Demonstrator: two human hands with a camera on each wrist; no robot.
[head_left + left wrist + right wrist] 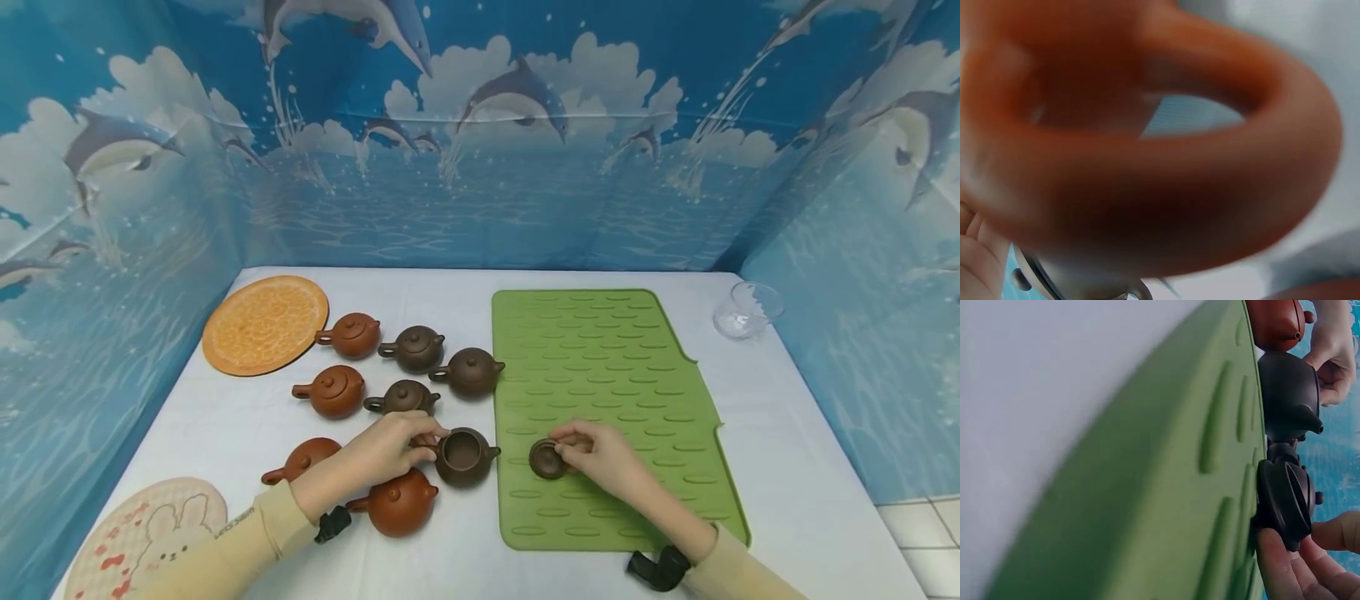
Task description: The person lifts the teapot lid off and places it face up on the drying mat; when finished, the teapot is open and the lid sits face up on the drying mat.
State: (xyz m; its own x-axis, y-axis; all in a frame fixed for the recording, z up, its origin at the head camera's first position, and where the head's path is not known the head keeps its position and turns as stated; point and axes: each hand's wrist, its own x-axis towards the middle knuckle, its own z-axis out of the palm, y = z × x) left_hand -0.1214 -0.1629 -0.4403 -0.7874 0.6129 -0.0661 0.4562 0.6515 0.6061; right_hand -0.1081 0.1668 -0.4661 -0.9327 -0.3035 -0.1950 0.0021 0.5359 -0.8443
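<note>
A dark brown teapot (pixel 463 468) stands lidless on the white cloth, its round opening facing up and its spout toward the green mat. My left hand (pixel 396 448) grips this teapot at its handle side; the fingers hide most of the handle. Over the green mat (pixel 600 375), my right hand (pixel 603 457) pinches the teapot's small round dark lid (pixel 546 460) by its edge. The lid (pixel 1282 501) looks tilted between thumb and fingers in the right wrist view. A blurred orange-brown teapot handle (pixel 1229 169) fills much of the left wrist view.
Several lidded teapots stand left of the mat, including a reddish-brown one (pixel 401 504) beneath my left wrist and a dark one (pixel 471 372) behind. An orange round mat (pixel 266 325), a rabbit-print mat (pixel 150 542) and a clear glass (pixel 742 312) lie farther out.
</note>
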